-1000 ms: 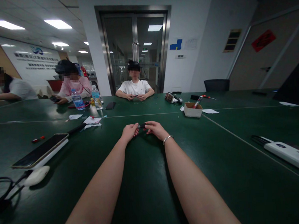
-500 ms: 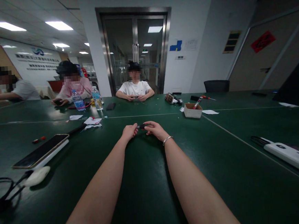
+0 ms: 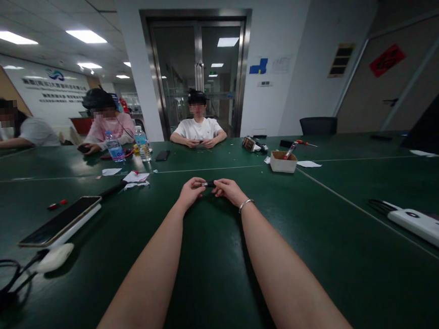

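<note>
Between my two hands is a small dark stick-shaped object (image 3: 209,184) with a lighter, metallic-looking left end; it is too small to tell its kind. My left hand (image 3: 192,193) pinches the lighter end between thumb and fingers. The dark right end is gripped by the fingertips of my right hand (image 3: 227,190), which has a silver bangle (image 3: 246,206) at its wrist. Both hands are held over the green table (image 3: 212,266), well out in front of me.
At left lie a phone (image 3: 62,221), a white device (image 3: 55,258) with black cables and a red-black small tool (image 3: 56,204). Ahead stand water bottles (image 3: 142,144) and an open box (image 3: 283,162). A white power strip (image 3: 429,226) lies right. Several people sit across.
The fingers of my left hand have lifted and shifted their pinch on the small object's left end. My right fingers have closed more on its dark end.
</note>
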{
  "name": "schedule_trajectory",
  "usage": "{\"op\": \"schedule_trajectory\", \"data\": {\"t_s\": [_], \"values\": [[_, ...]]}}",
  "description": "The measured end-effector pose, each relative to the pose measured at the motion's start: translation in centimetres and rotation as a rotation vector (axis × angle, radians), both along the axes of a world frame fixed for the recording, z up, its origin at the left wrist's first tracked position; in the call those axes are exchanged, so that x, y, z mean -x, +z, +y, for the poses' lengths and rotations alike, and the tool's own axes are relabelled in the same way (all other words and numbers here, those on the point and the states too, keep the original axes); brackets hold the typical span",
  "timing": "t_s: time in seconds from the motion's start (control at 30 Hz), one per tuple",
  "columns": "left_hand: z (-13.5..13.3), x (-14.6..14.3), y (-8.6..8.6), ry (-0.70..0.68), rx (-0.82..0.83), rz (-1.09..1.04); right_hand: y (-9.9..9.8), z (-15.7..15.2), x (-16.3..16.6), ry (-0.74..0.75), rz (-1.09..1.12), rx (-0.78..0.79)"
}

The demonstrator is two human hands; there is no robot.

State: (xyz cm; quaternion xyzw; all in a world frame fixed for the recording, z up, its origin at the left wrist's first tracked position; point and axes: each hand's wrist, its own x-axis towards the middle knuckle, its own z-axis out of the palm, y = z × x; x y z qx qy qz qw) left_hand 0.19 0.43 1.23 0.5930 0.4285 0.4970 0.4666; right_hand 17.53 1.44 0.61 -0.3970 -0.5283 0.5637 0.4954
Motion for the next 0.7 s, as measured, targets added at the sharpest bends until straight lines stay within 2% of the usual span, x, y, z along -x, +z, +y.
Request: {"op": "schedule_trajectory", "data": {"t_s": [0.17,0.33,0.43,0.57,0.7], "values": [[0.42,-0.29,-0.1,0.065,0.125,0.002,0.1,-0.06,0.06,0.006,-0.015,0.009],[0.37,-0.4,-0.16,0.063,0.02,0.06,0.12,-0.08,0.12,-0.001,-0.019,0.011],[0.33,-0.42,-0.16,0.062,0.097,0.049,0.1,-0.07,0.13,0.005,-0.019,0.012],[0.53,-0.47,-0.24,0.097,0.044,0.055,0.07,-0.02,0.13,0.013,-0.026,0.015],[0.65,-0.48,-0.26,0.068,0.126,0.05,0.07,0.02,0.12,0.016,-0.028,0.017]]}}
